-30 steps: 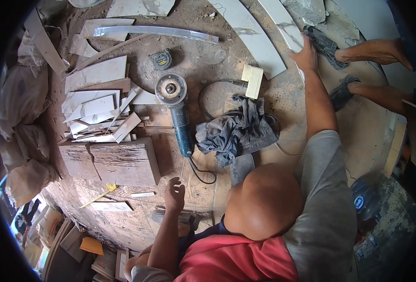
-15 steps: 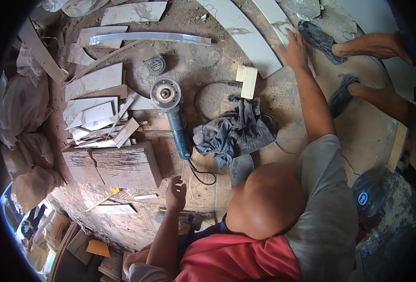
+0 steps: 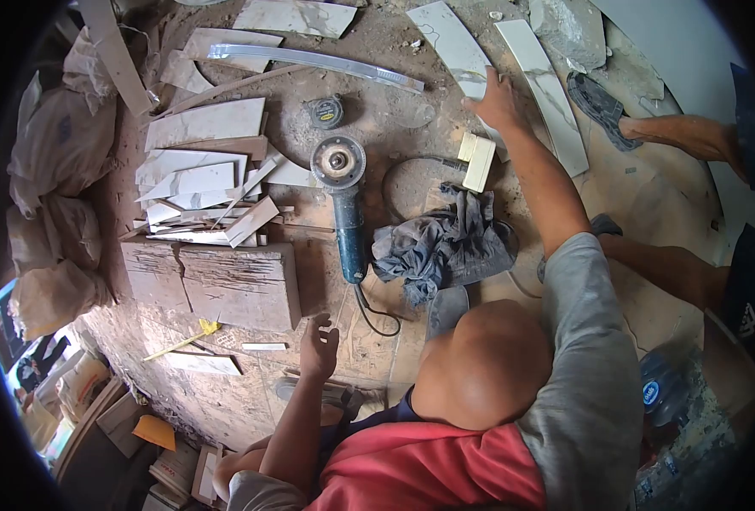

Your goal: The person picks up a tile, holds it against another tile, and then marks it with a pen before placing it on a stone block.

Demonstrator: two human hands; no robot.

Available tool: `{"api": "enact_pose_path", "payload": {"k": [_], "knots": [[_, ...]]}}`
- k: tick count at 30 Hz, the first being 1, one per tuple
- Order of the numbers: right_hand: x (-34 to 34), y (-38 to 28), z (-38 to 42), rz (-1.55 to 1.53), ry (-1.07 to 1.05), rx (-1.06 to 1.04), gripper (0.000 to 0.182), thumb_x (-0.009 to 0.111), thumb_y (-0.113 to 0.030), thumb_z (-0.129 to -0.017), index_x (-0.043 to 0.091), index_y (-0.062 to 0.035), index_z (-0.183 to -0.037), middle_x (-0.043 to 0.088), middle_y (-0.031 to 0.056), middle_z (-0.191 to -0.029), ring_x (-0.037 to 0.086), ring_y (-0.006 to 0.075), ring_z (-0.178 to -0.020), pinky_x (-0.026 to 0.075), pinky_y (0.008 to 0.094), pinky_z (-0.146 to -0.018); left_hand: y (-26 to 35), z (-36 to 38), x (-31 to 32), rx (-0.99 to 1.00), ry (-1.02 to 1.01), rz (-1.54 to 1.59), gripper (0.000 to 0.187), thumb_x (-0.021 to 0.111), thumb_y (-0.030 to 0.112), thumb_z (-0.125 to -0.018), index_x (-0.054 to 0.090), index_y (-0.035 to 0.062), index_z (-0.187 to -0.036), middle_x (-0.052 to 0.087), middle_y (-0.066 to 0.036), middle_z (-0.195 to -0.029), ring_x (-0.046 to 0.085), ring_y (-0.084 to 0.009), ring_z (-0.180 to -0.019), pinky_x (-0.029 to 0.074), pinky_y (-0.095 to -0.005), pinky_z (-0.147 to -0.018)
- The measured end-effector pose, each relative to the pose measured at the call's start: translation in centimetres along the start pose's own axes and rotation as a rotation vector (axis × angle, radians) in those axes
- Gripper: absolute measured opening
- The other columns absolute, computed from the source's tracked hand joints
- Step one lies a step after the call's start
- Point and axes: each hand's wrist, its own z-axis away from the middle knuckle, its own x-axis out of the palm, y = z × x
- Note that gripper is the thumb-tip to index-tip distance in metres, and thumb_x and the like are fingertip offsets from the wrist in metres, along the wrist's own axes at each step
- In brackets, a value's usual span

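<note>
My right hand reaches out over a wide, gently curved white tile piece with grey veining. Its thumb and fingers are apart, with the fingertips right at the tile's right edge. To the right of that hand lies a narrower veined tile strip. My left hand hovers low near my foot, fingers loosely bent and apart, holding nothing. Between my arms an angle grinder lies on the floor, disc end away from me. Beside it is a crumpled dark cloth, with a cream power box just beyond.
Cut tile pieces pile up behind a cracked block on the left. A tape measure and a curved clear strip lie farther out. At right stand another person's legs, near a water bottle.
My right hand has moved left from the narrow tile strip to the wide tile piece. The view has shifted, and one foot of the other person has changed place. My left hand stays low.
</note>
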Motion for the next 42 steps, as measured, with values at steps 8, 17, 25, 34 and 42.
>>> {"api": "enact_pose_path", "payload": {"k": [8,17,25,34,42], "knots": [[-6.9,1.8,-1.2,-1.173,-0.303,-0.134,0.075,0.065,-0.049,-0.086,0.045,-0.0048,-0.143,0.060,0.0217,-0.126,0.062,0.0321,-0.112,0.053,0.0450,-0.092,2.1,1.5,-4.4,0.072,0.030,0.092,0.035,0.062,0.007,-0.090,0.056,-0.0019,-0.123,0.063,-0.016,-0.112,0.064,-0.0238,-0.085,0.053,-0.0351,-0.073],[-17.0,-14.1,14.2,-1.985,-0.893,-0.446,0.085,0.050,-0.060,-0.090,0.036,-0.0017,-0.150,0.053,0.0343,-0.129,0.066,0.0370,-0.104,0.061,0.0473,-0.077,7.9,5.8,-15.9,0.274,0.023,0.298,0.034,0.058,0.009,-0.094,0.054,-0.0015,-0.126,0.061,-0.010,-0.107,0.055,-0.0139,-0.086,0.048,-0.0291,-0.074],[-19.6,-25.1,26.2,-1.466,-1.117,-0.395,0.084,0.059,-0.056,-0.085,0.040,-0.0029,-0.148,0.056,0.0286,-0.131,0.064,0.0350,-0.111,0.059,0.0473,-0.084,7.6,7.6,-24.4,0.363,-0.104,0.830,0.051,0.059,0.038,-0.096,0.052,0.0055,-0.134,0.058,-0.008,-0.127,0.058,-0.0195,-0.111,0.046,-0.0336,-0.090],[-22.3,-38.8,45.3,0.134,0.004,-1.111,0.091,0.079,-0.031,-0.062,0.046,-0.0085,-0.144,0.050,0.0204,-0.135,0.052,0.0417,-0.118,0.042,0.0482,-0.104,8.2,9.9,-27.7,0.362,-0.481,1.792,0.059,0.048,0.039,-0.103,0.035,0.0006,-0.146,0.049,-0.017,-0.142,0.046,-0.0331,-0.135,0.032,-0.0458,-0.117],[-23.0,-35.5,51.0,0.125,0.268,-0.788,0.084,0.072,-0.048,-0.085,0.039,0.0005,-0.146,0.051,0.0247,-0.136,0.051,0.0427,-0.122,0.040,0.0505,-0.104,6.1,10.3,-31.6,0.549,-0.644,1.729,0.076,0.050,0.055,-0.098,0.033,-0.0002,-0.148,0.045,-0.017,-0.148,0.042,-0.0331,-0.139,0.032,-0.0464,-0.118]]}}
